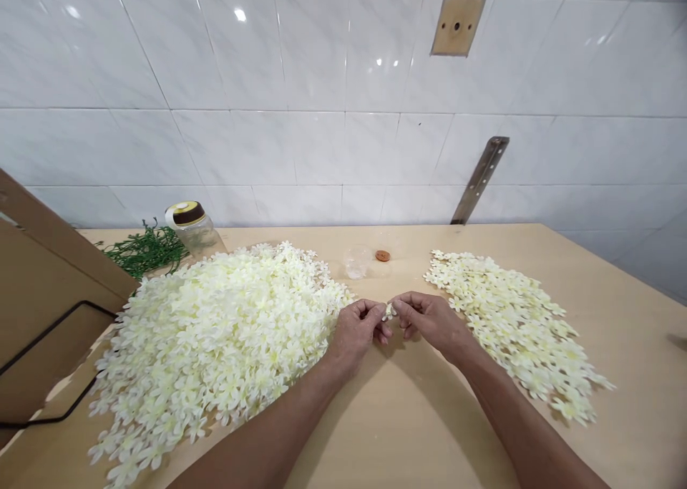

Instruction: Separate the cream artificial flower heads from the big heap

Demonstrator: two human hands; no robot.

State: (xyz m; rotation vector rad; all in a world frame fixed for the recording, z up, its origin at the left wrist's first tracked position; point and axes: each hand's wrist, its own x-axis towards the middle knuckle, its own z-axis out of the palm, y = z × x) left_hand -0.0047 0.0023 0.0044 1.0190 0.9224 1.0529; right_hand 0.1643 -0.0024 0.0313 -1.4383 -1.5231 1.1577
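Observation:
Between my two hands is a small white artificial flower, partly covered by fingertips. My left hand pinches it from the left. From the right, the thumb and forefinger of my right hand close on its other edge. A large heap of white artificial flowers spreads over the table beside my left forearm. Beyond my right hand lies a flatter, smaller spread of pale yellow-white flowers. Just past my hands sit a clear plastic container and a small reddish-brown disc.
A clear jar with a brown and yellow lid stands at the back left by green artificial stems. A cardboard box with a black wire frame borders the left. A metal bracket rises against the tiled wall.

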